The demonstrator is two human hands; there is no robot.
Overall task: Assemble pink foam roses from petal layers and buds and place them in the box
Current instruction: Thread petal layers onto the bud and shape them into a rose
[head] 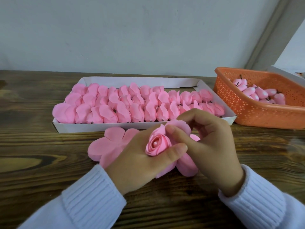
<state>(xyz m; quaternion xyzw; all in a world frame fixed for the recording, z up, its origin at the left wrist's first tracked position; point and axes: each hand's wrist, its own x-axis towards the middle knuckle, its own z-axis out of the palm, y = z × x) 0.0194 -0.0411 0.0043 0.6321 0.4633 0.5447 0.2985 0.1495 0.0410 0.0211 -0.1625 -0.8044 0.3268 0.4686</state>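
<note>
text: nope, nothing readable anywhere | box: plain white card, no print I can make out | basket: orange plastic, only a dotted hole pattern, no label or brand | tabletop: just wood grain | wall: blank, no signs or numbers

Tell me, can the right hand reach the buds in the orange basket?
Likely yes: the orange basket is open-topped, with nothing between it and the right hand, though that hand now pinches the rose.
</note>
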